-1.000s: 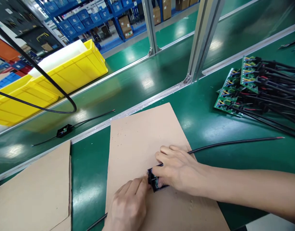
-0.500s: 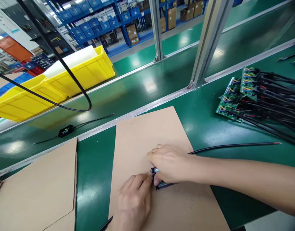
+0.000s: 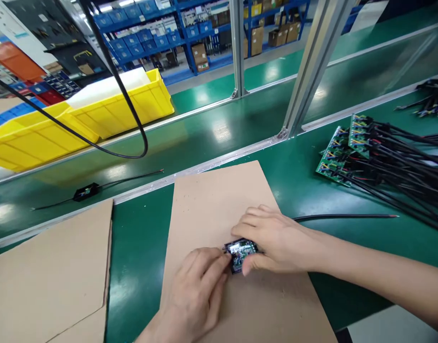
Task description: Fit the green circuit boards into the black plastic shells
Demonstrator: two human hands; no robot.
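Gripping a small black module (image 3: 240,253) at the near middle of the cardboard sheet (image 3: 219,200), right hand (image 3: 276,240) fingers closed around its right end, left hand (image 3: 197,295) fingertips closed on its left end. Could tilt or slip under an uneven squeeze, likely straining the exposed board inside. Could also be tugged by the black cable (image 3: 343,216) trailing off the sheet's right edge. Lies flat, open face up, long axis running left to right across the sheet, cable end pointing right. Well apart beyond the sheet's right edge, wired circuit boards (image 3: 335,155) piled on the green surface (image 3: 140,238).
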